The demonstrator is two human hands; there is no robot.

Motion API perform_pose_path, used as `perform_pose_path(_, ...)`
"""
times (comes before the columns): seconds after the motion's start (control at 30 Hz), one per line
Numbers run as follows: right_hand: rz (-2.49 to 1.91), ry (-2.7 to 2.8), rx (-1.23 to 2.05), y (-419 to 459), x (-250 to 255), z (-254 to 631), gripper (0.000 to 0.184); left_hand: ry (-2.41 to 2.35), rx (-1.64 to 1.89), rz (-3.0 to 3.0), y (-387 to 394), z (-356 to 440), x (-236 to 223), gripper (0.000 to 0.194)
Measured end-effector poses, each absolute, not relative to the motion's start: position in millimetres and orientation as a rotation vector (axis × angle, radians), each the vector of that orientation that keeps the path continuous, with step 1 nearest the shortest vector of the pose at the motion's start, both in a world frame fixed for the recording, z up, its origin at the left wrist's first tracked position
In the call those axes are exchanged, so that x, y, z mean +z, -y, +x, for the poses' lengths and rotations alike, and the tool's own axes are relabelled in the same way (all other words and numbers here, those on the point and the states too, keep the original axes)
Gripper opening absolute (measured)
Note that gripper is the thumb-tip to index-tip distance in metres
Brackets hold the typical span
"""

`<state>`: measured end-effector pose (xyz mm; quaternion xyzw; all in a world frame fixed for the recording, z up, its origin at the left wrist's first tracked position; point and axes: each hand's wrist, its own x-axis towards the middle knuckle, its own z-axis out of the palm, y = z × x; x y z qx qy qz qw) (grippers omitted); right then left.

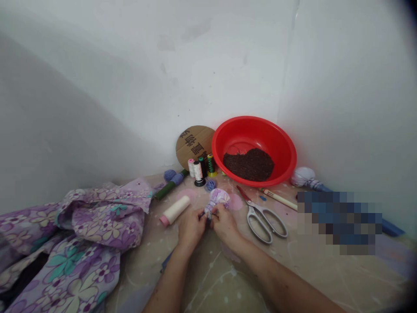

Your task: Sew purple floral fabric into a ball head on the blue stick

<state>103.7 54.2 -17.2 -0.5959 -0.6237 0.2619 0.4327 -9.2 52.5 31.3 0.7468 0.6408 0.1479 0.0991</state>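
Near the middle of the table, both hands meet at the gathered neck of a cloth-covered ball (222, 196) in purple and white floral fabric. Bluish yarn or cord circles that neck. My left hand (193, 226) is closed on the neck from the left, fingertips pinched. From the right, my right hand (224, 222) pinches the same spot, thumb and fingers close together. Whether it also grips a strand end is too small to tell. A dark blue stick (167, 262) shows partly beside my left forearm; it may be the ball's handle, but the arm hides the join.
Scissors (260, 217) lie right of my hands, a white thread cone (176, 211) left. Behind stand thread spools (197, 171), a cardboard disc (192, 145) and a red basin (283, 161) holding dark grains. Floral fabric (107, 217) is heaped left; another ball-headed stick (302, 177) lies right.
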Motion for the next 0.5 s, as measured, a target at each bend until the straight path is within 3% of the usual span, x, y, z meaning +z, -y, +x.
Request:
perform_pose_path(0.2,-1.643,1.804,0.477,-46.3,8.3,109.8,0.023,-1.892,0.440,2.175,-52.1,-9.4,32.2,0.029)
perform_pose_path(0.33,-1.749,1.874,0.103,-44.9,20.4,126.1,0.019,-1.914,0.456,2.147,-54.0,-12.3,32.2,0.035)
perform_pose_path(0.5,-1.506,1.820,-0.174,-48.2,23.9,142.6,0.022,-1.863,0.470,2.242,-52.4,-16.2,32.8,0.035)
